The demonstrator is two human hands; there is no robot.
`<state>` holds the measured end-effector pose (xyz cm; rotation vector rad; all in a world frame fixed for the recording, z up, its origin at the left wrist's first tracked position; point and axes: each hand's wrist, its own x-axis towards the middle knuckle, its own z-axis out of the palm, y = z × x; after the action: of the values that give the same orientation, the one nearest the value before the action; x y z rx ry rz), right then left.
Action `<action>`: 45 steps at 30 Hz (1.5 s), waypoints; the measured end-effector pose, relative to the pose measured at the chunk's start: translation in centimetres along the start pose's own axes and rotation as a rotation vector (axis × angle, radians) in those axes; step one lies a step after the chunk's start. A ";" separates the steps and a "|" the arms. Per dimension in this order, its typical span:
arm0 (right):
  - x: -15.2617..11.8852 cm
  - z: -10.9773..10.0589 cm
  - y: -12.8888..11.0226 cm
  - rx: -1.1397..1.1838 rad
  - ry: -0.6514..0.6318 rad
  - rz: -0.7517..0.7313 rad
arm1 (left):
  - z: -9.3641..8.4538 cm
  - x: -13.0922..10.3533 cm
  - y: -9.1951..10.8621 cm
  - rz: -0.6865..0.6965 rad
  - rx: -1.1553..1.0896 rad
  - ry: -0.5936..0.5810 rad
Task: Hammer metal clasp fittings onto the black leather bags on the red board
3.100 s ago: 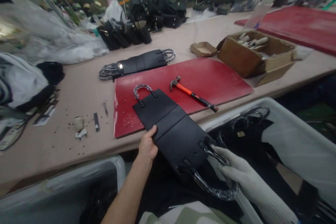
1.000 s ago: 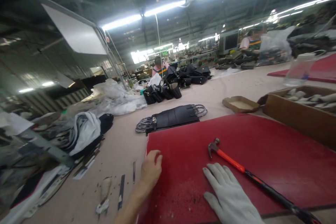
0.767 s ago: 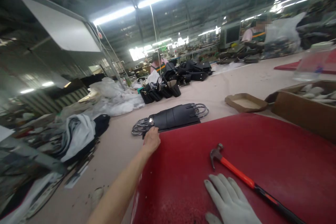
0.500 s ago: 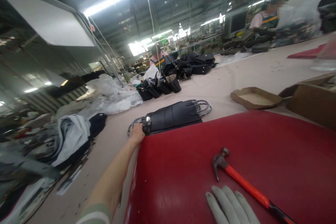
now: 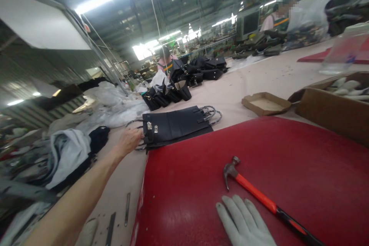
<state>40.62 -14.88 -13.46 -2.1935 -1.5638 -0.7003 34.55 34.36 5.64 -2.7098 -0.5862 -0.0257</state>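
Note:
A flat black leather bag piece [image 5: 173,125], with silver clasp fittings near its left end and speckled cord handles at both ends, lies at the far edge of the red board. My bare left hand [image 5: 131,140] is closed at its left end, by the handle there; the fingertips are partly hidden. My right hand [image 5: 245,221], in a grey glove, rests flat on the red board [image 5: 184,196] with fingers stretched out. Just beyond it lies a claw hammer [image 5: 259,196] with a red and black handle, touched by neither hand.
Black bags [image 5: 167,94] stand in a group farther back. On the right are a shallow cardboard tray [image 5: 265,103], a cardboard box [image 5: 331,111] and a clear plastic container [image 5: 340,55]. Cloth [image 5: 67,153] is heaped at left. Two people are in the background.
My left hand has shifted left along with the bag piece's left end, which now lies flatter and shows more of its clasp fittings. My right hand stays flat by the hammer.

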 end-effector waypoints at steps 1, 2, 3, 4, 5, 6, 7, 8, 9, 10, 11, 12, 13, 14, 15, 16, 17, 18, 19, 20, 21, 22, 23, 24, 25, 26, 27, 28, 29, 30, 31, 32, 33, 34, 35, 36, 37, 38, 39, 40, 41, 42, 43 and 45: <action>0.2 -0.3 -0.2 0.010 0.007 0.021 | -0.8 -0.8 0.0 0.009 0.003 0.014; 0.3 -0.7 -0.4 0.016 0.017 0.036 | -1.5 -1.7 0.1 0.011 0.004 0.030; 0.5 -1.0 -0.6 0.017 0.026 0.047 | -2.1 -2.6 0.3 0.006 0.005 0.045; 0.6 -1.2 -0.8 0.014 0.035 0.051 | -2.5 -3.5 0.5 -0.004 0.006 0.056; 0.8 -1.5 -0.9 0.005 0.043 0.054 | -2.8 -4.4 0.8 -0.016 0.007 0.063; 1.0 -1.7 -1.0 -0.008 0.047 0.056 | -3.0 -5.3 1.1 -0.028 0.011 0.065; 1.1 -1.9 -1.1 -0.023 0.051 0.056 | -3.2 -6.0 1.3 -0.039 0.016 0.066; 1.3 -2.0 -1.1 -0.039 0.051 0.058 | -3.4 -6.7 1.4 -0.054 0.021 0.068; 1.4 -2.2 -1.2 -0.054 0.051 0.060 | -3.6 -7.3 1.4 -0.075 0.027 0.073; 1.5 -2.3 -1.2 -0.067 0.047 0.064 | -3.8 -7.9 1.2 -0.101 0.035 0.081; 1.5 -2.4 -1.3 -0.077 0.046 0.069 | -4.2 -8.3 0.8 -0.131 0.046 0.091; 1.6 -2.5 -1.4 -0.084 0.043 0.074 | -4.6 -8.7 0.3 -0.159 0.057 0.100; 1.7 -2.6 -1.4 -0.087 0.043 0.083 | -5.0 -9.2 -0.2 -0.183 0.068 0.108; 1.7 -2.7 -1.5 -0.086 0.045 0.089 | -5.5 -9.6 -0.7 -0.198 0.077 0.114; 1.7 -2.7 -1.6 -0.083 0.047 0.094 | -6.1 -10.1 -1.0 -0.200 0.083 0.116; 1.7 -2.8 -1.7 -0.079 0.049 0.098 | -6.6 -10.6 -1.2 -0.192 0.086 0.115; 1.7 -2.8 -1.8 -0.077 0.049 0.102 | -7.1 -11.2 -1.0 -0.175 0.087 0.111; 1.7 -2.7 -1.8 -0.073 0.049 0.108 | -7.6 -11.7 -0.6 -0.145 0.084 0.103; 1.7 -2.7 -1.8 -0.066 0.050 0.114 | -8.0 -12.2 0.2 -0.108 0.078 0.093; 1.6 -2.6 -1.8 -0.057 0.047 0.120 | -8.3 -12.6 1.2 -0.074 0.067 0.083; 1.7 -2.6 -1.8 -0.047 0.042 0.128 | -8.4 -13.0 2.5 -0.054 0.050 0.074; 1.7 -2.6 -1.8 -0.037 0.034 0.134 | -8.5 -13.3 4.0 -0.048 0.021 0.062; 1.8 -2.7 -1.8 -0.028 0.021 0.139 | -8.5 -13.5 5.6 -0.056 -0.015 0.051; 1.9 -2.8 -1.9 -0.021 0.005 0.144 | -8.4 -13.6 7.3 -0.076 -0.054 0.036; 2.0 -3.0 -1.9 -0.014 -0.015 0.148 | -8.2 -13.8 9.1 -0.096 -0.089 0.022; 2.2 -3.2 -2.0 -0.007 -0.035 0.152 | -7.9 -14.0 10.9 -0.112 -0.118 0.007; 2.3 -3.4 -2.2 0.002 -0.056 0.158 | -7.6 -14.4 12.8 -0.127 -0.141 -0.007; 2.5 -3.7 -2.3 0.011 -0.076 0.165 | -7.2 -15.0 14.6 -0.142 -0.162 -0.014; 2.6 -3.9 -2.5 0.019 -0.092 0.173 | -6.8 -15.8 16.5 -0.158 -0.184 -0.017; 2.7 -4.1 -2.6 0.028 -0.104 0.179 | -6.2 -16.9 18.3 -0.168 -0.212 -0.021; 2.8 -4.2 -2.7 0.038 -0.112 0.185 | -5.7 -18.2 20.0 -0.168 -0.246 -0.024; 2.9 -4.4 -2.8 0.047 -0.117 0.189 | -5.0 -19.7 21.7 -0.155 -0.282 -0.027; 2.9 -4.5 -2.9 0.055 -0.120 0.192 | -4.3 -21.3 23.2 -0.130 -0.316 -0.033; 3.0 -4.5 -2.9 0.062 -0.121 0.195 | -3.5 -22.8 24.6 -0.097 -0.342 -0.038; 3.0 -4.6 -3.0 0.065 -0.121 0.197 | -2.8 -24.2 25.8 -0.059 -0.361 -0.035; 3.0 -4.7 -3.0 0.066 -0.121 0.198 | -2.2 -25.4 26.8 -0.012 -0.371 -0.018; 3.0 -4.7 -3.0 0.064 -0.120 0.196 | -1.7 -26.3 27.5 0.042 -0.373 0.011; 3.0 -4.7 -3.0 0.062 -0.119 0.192 | -1.4 -26.9 28.0 0.095 -0.367 0.048; 3.1 -4.7 -3.0 0.060 -0.119 0.187 | -1.3 -27.2 28.3 0.146 -0.359 0.087; 3.1 -4.7 -2.9 0.060 -0.119 0.181 | -1.5 -27.2 28.4 0.194 -0.350 0.119; 3.2 -4.7 -2.9 0.063 -0.119 0.178 | -1.7 -27.1 28.4 0.241 -0.341 0.137; 3.2 -4.7 -2.8 0.071 -0.117 0.178 | -2.1 -27.0 28.2 0.287 -0.332 0.141; 3.2 -4.8 -2.7 0.084 -0.112 0.179 | -2.5 -26.9 28.1 0.340 -0.327 0.132; 3.3 -4.8 -2.5 0.133 -0.090 0.191 | -3.0 -27.3 28.2 0.471 -0.329 0.100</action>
<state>38.23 -14.18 -7.62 -2.2633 -1.3749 -0.4337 21.11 -1.40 -3.94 -3.0717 0.1062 -0.1459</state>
